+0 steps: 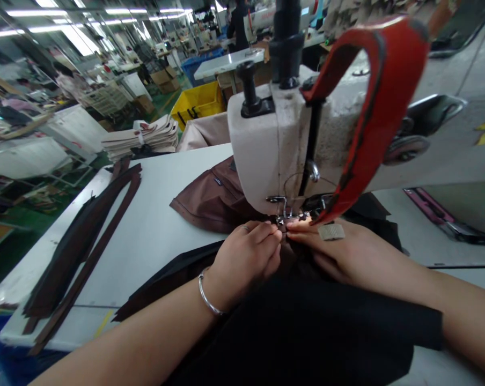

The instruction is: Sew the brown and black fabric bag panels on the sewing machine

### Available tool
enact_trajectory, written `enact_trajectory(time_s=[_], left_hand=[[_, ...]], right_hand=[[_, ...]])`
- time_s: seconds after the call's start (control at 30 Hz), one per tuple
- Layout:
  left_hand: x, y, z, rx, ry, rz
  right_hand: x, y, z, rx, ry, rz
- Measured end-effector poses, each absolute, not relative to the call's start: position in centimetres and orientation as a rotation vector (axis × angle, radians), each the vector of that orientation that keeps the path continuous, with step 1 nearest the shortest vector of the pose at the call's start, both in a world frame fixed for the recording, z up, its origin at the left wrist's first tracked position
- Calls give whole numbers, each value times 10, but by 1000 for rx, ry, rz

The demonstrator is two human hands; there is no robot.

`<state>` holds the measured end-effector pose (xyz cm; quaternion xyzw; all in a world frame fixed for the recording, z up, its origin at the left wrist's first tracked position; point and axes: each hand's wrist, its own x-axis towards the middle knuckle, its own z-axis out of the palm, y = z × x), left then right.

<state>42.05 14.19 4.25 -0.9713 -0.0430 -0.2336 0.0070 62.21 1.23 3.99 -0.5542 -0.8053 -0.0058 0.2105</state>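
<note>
A white sewing machine (258,145) stands over dark brown fabric (214,198), part of which lies behind the presser foot (281,219). Just in front of the foot, my left hand (248,252), with a silver bangle at the wrist, pinches the edge of the fabric between closed fingers. My right hand (335,244) lies on the cloth to the right of the needle. Its fingers stretch flat toward the foot, and a beige patch sits on its back. Black fabric (307,327) spreads below both hands and hangs toward me. The fingertips nearly meet at the seam.
A red curved guard (387,102) arches down close above my right hand. Brown and black strips (81,241) lie on the white table (158,198) at left. Beyond it are stacked cut pieces (146,136) and a yellow bin (200,102). Other people work farther back.
</note>
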Motion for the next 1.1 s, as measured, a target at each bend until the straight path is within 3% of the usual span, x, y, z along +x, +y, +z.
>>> enact_trajectory(time_s=[0.5, 1.1], left_hand=[[418, 142, 52, -3183, -255, -522], [424, 151, 50, -3143, -261, -473]], right_hand=[[600, 3, 33, -1658, -2255, -180], [608, 10, 34, -1682, -2193, -102]])
